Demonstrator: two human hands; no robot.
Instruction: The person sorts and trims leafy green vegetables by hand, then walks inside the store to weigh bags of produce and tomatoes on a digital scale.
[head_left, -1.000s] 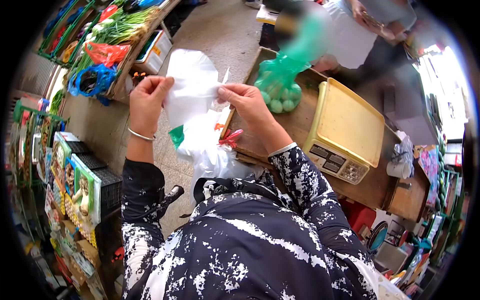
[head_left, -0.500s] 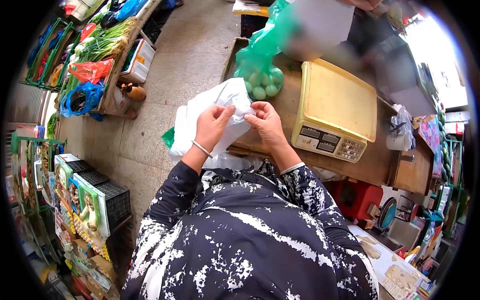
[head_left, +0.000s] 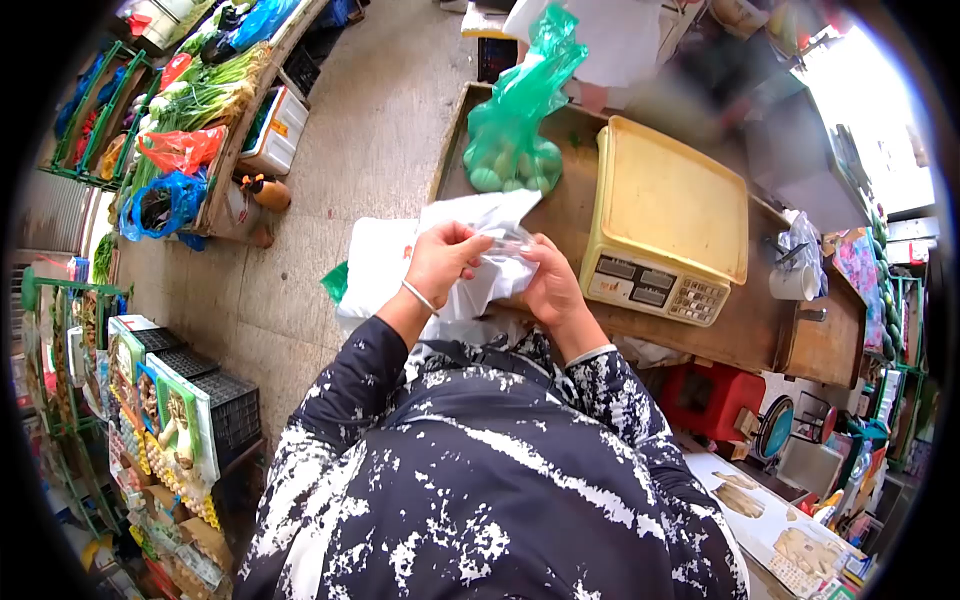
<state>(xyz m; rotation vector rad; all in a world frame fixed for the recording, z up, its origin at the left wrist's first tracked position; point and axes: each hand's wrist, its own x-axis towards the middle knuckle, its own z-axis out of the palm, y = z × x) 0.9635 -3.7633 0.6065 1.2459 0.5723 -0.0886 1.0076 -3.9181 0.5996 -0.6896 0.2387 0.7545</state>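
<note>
Between my two hands is a thin white plastic bag [head_left: 488,212], its upper edge crumpled. My left hand [head_left: 447,262] pinches it with thumb and fingers; a bracelet circles that wrist. On the bag's other side, my right hand [head_left: 552,283] grips it with thumb against fingers. More white bags [head_left: 375,262] hang in a stack to the left of my left hand. Just beyond the bag, a green plastic bag [head_left: 515,125] with several round, pale items inside rests on the wooden counter [head_left: 700,335].
A yellow weighing scale [head_left: 675,200] stands on the counter to my right, with a white mug [head_left: 793,283] past it. Across the aisle at left is a vegetable stall with spring onions [head_left: 215,90]. A red stool [head_left: 708,398] stands below the counter.
Both hands have shifted slightly right and nearer to me, holding the white bag. The person across the counter has drawn back from the green bag, which now stands by itself.
</note>
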